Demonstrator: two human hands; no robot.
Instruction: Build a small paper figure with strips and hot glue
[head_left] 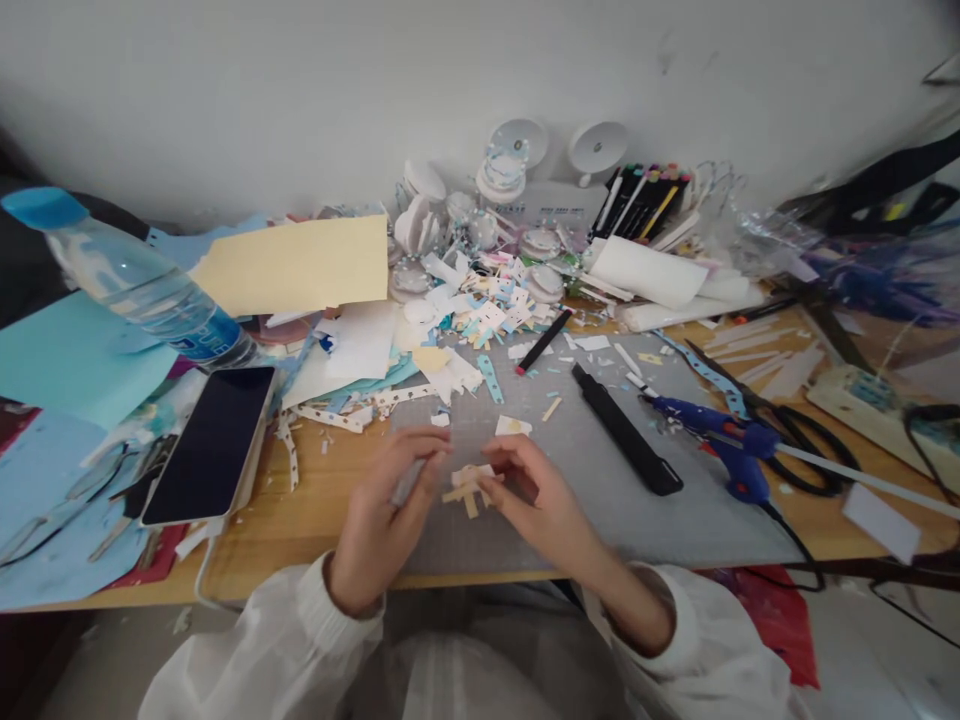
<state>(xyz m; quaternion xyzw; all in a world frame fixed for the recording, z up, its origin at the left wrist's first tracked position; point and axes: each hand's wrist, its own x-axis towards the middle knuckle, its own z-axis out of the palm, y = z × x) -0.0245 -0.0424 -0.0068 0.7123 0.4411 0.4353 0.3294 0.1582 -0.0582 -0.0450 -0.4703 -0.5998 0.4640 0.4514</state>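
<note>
My right hand (546, 505) pinches the edge of a small tan and white paper cutout (471, 490) with narrow strips sticking out, just above the grey mat (600, 530). To the left of it, my left hand (394, 505) has thumb and fingertips drawn together, apart from the cutout. Whatever those fingertips may hold is too small to make out. A white paper piece with a yellowish mark (513, 426) lies just beyond my hands. Farther back on the mat are a red-tipped black marker (544, 342) and a black utility knife (626, 430).
A blue glue gun (712, 430) and black-handled scissors (814, 450) lie at right. On the left are a phone (214, 445) and a tilted water bottle (150, 285). Paper scraps (487, 305) pile up behind the mat, beside several markers (641, 205).
</note>
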